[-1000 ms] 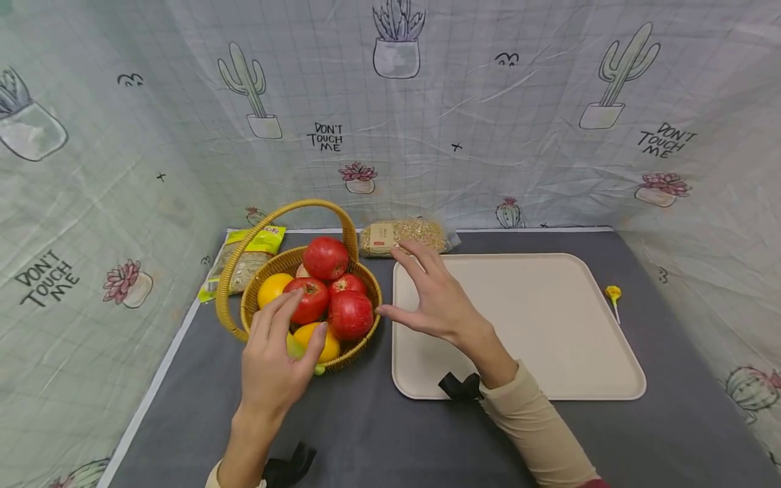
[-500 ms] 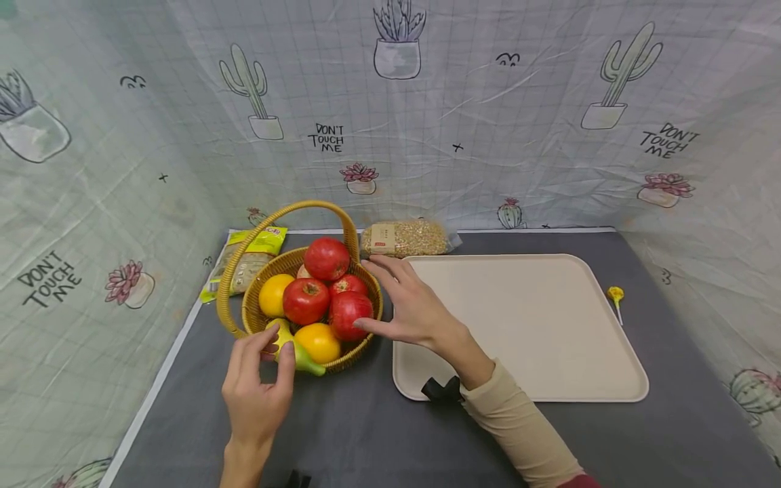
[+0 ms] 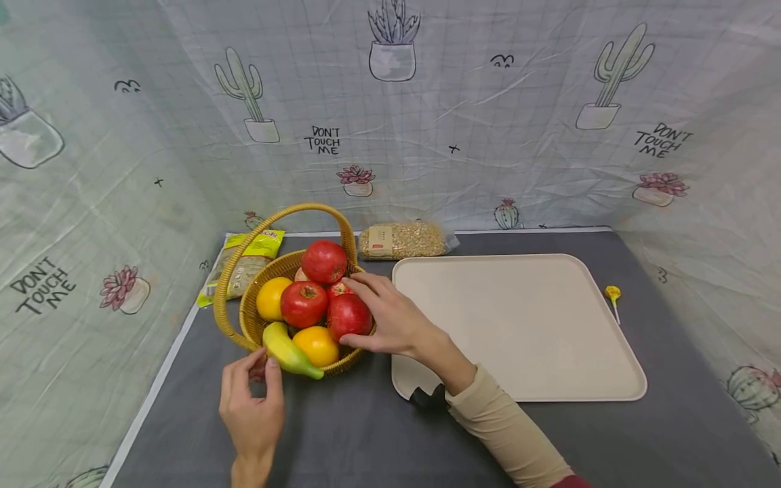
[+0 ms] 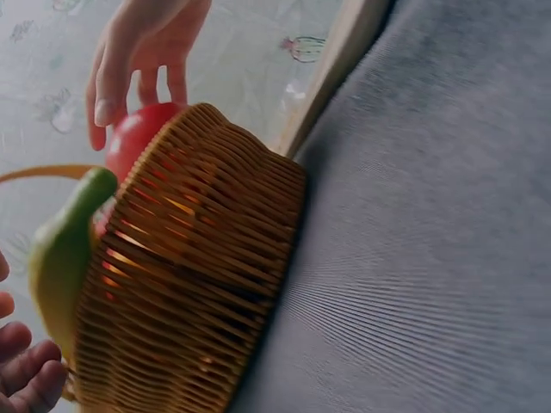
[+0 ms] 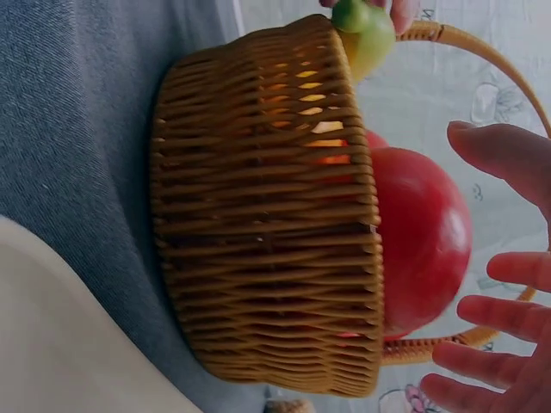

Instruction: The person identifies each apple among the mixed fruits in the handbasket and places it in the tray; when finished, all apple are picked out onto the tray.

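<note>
Gray table (image 3: 342,434), cactus-print backdrop (image 3: 451,95). Left hand (image 3: 250,417) has bent fingers beside the banana (image 3: 289,352), can't tell if pinching. Wicker basket (image 4: 189,275): pomegranate (image 3: 348,316), I think, just beyond right hand (image 3: 393,315), fingers spread. Looks like reaching; next probably needs closing in.

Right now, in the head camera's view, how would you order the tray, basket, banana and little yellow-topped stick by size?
Largest to smallest, by picture area:
1. Tray
2. Basket, partly hidden
3. Banana
4. Yellow-topped stick
</note>
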{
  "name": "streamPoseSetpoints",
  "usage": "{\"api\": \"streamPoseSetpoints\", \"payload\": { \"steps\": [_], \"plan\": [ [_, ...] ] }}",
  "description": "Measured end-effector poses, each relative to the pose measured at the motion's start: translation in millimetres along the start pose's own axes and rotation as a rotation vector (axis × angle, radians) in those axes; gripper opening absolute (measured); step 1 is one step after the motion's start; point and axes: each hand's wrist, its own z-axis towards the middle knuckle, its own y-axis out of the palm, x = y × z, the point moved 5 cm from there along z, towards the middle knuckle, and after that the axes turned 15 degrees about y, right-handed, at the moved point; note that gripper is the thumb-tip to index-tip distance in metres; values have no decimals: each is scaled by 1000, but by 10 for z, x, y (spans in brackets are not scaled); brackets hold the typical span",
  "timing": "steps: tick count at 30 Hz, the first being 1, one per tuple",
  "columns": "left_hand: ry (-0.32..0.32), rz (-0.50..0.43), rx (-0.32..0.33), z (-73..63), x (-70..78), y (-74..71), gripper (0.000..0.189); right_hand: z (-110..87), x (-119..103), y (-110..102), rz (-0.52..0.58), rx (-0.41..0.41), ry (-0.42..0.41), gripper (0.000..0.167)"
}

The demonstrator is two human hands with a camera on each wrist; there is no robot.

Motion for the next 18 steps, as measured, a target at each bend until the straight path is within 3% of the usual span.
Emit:
{"api": "streamPoseSetpoints", "payload": {
  "steps": [9,18],
  "plan": [
    [-173,15,-90,-164,-177,60,21,18,-14,146,-12,-38,-6,86],
    [-226,28,-43,-221,-213,87,16,19,-2,243,-44,-94,6,87]
  ]
}}
